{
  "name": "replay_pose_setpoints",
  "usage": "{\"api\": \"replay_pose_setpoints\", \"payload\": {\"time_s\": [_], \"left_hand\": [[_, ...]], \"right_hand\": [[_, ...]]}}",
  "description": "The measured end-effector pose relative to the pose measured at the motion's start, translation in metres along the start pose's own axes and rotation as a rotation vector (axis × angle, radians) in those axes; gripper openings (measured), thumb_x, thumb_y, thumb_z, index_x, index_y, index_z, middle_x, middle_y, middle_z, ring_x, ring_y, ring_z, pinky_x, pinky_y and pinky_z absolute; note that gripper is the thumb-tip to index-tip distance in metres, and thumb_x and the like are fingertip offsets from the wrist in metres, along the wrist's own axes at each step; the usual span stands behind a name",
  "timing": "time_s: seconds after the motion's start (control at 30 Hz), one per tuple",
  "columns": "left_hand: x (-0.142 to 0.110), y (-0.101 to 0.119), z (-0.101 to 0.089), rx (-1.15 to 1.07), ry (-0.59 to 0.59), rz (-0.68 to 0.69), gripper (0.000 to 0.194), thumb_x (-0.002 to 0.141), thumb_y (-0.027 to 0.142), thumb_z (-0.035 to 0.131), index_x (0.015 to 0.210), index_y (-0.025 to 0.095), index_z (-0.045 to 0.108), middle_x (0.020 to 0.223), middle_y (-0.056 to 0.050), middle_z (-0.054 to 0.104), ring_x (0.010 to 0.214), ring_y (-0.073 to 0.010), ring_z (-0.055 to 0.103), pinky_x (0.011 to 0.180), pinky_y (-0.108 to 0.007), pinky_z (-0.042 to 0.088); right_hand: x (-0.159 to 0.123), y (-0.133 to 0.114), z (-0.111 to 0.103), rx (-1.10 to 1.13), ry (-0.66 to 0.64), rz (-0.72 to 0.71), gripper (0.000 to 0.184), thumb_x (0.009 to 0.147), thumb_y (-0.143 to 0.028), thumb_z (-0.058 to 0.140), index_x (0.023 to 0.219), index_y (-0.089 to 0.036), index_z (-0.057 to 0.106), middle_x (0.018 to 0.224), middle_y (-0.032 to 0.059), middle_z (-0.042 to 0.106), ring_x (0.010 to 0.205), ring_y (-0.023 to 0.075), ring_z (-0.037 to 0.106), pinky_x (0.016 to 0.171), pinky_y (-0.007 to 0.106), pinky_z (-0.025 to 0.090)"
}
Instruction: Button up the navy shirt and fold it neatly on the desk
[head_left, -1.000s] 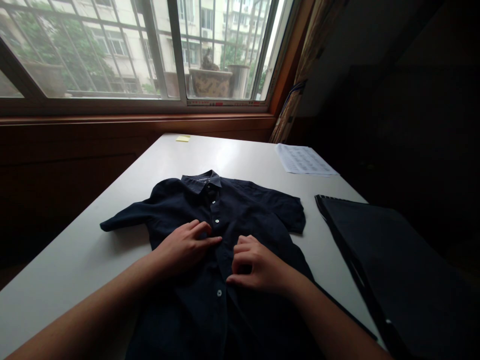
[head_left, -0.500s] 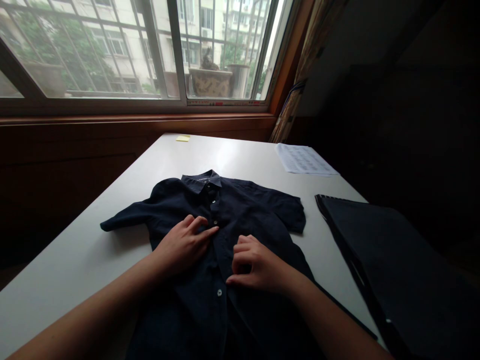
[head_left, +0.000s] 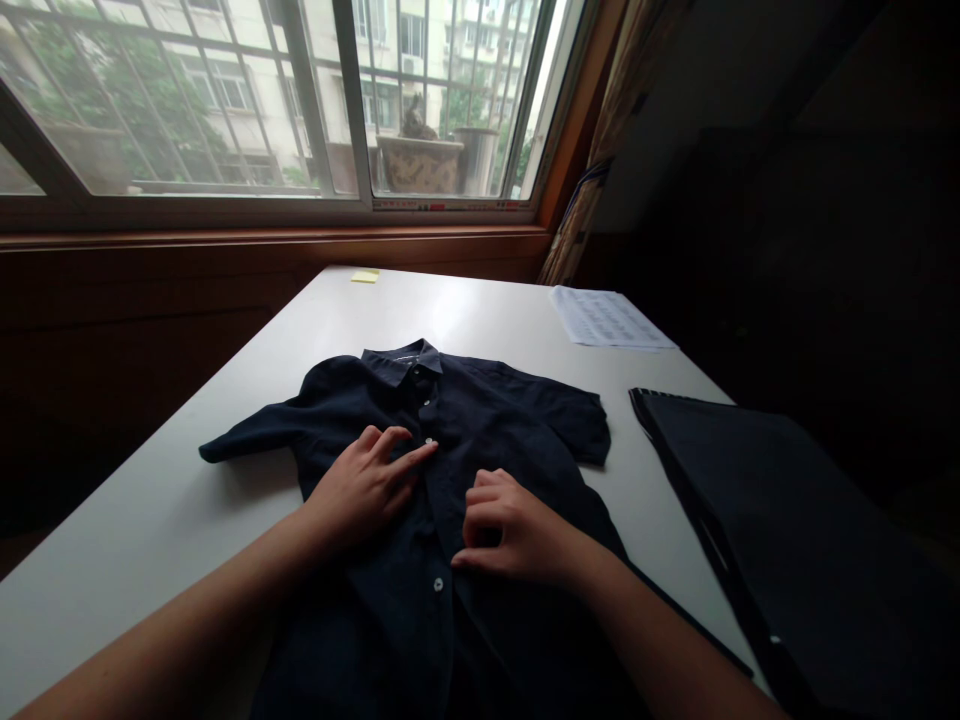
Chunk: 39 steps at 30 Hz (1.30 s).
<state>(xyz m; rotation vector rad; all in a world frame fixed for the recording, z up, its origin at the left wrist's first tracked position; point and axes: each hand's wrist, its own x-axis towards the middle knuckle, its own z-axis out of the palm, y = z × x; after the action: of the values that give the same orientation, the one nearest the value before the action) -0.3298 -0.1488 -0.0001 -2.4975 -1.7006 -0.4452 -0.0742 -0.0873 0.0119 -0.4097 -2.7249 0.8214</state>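
A dark navy short-sleeved shirt (head_left: 510, 410) lies front up with its collar pointing away from me. Pale buttons run down its front placket. My left hand (head_left: 367, 480) rests on the shirt's left half, fingers apart, the tip of one outstretched finger at a button (head_left: 429, 441) below the collar. Its thumb is hidden. My right hand (head_left: 506, 525) is closed at the other side of the placket, fingers curled and thumb against the cloth near its edge. A lower button (head_left: 439, 585) shows between the two forearms.
The shirt is on a white table (head_left: 247, 390). To the right lies a black folder-like item (head_left: 780, 500) with a ringed edge. Printed sheets (head_left: 611, 320) sit at the far right, and a yellow sticky note (head_left: 365, 276) at the far edge. A barred window stands beyond.
My left hand has slid a little up the placket, towards the collar, its stretched finger moving from below the button to it. My right hand and the shirt have stayed nearly still.
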Motion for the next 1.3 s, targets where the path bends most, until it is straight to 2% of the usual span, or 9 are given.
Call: {"api": "replay_pose_setpoints", "payload": {"time_s": [0.2, 0.33, 0.57, 1.03, 1.3], "left_hand": [[0.0005, 0.0001, -0.0003, -0.011, 0.002, -0.013, 0.06, 0.094, 0.026, 0.057, 0.151, 0.036, 0.039, 0.132, -0.009, 0.05, 0.104, -0.0262, 0.048, 0.093, -0.043, 0.047], [0.0008, 0.0006, 0.0006, -0.022, 0.011, -0.033, 0.064, 0.095, 0.027, 0.057, 0.154, 0.034, 0.032, 0.132, -0.009, 0.051, 0.105, -0.026, 0.048, 0.094, -0.043, 0.047], [-0.0001, -0.0011, 0.001, -0.008, 0.012, -0.008, 0.052, 0.094, 0.027, 0.057, 0.145, 0.031, 0.05, 0.133, -0.01, 0.051, 0.106, -0.0266, 0.048, 0.093, -0.043, 0.048], [-0.0004, -0.0012, 0.0015, -0.012, 0.003, 0.0, 0.052, 0.093, 0.025, 0.058, 0.144, 0.033, 0.051, 0.134, -0.009, 0.049, 0.107, -0.0272, 0.046, 0.095, -0.044, 0.047], [-0.0012, 0.0004, 0.0008, -0.009, -0.027, -0.054, 0.051, 0.095, 0.029, 0.057, 0.144, 0.036, 0.049, 0.137, -0.008, 0.051, 0.118, -0.03, 0.045, 0.101, -0.051, 0.042]], "right_hand": [[-0.0008, 0.0002, 0.0007, 0.014, 0.012, 0.007, 0.029, 0.079, -0.042, 0.081, 0.069, -0.02, 0.064, 0.074, -0.0022, 0.066, 0.083, 0.0163, 0.057, 0.08, 0.035, 0.035], [-0.0005, -0.0003, 0.0001, 0.019, 0.008, 0.002, 0.029, 0.08, -0.041, 0.081, 0.069, -0.02, 0.064, 0.074, -0.0021, 0.066, 0.082, 0.0163, 0.057, 0.08, 0.034, 0.035], [-0.0001, 0.0, -0.0003, 0.006, 0.005, -0.005, 0.029, 0.081, -0.042, 0.08, 0.069, -0.02, 0.064, 0.074, -0.0009, 0.066, 0.082, 0.0171, 0.056, 0.079, 0.035, 0.035], [-0.0006, -0.0002, -0.0001, 0.014, 0.011, -0.002, 0.029, 0.08, -0.04, 0.08, 0.069, -0.019, 0.064, 0.073, -0.0017, 0.065, 0.081, 0.0164, 0.056, 0.078, 0.034, 0.035], [-0.0009, 0.001, 0.0009, 0.017, 0.013, 0.0, 0.028, 0.081, -0.039, 0.08, 0.07, -0.019, 0.064, 0.074, -0.0023, 0.065, 0.082, 0.0158, 0.056, 0.079, 0.034, 0.034]]}}
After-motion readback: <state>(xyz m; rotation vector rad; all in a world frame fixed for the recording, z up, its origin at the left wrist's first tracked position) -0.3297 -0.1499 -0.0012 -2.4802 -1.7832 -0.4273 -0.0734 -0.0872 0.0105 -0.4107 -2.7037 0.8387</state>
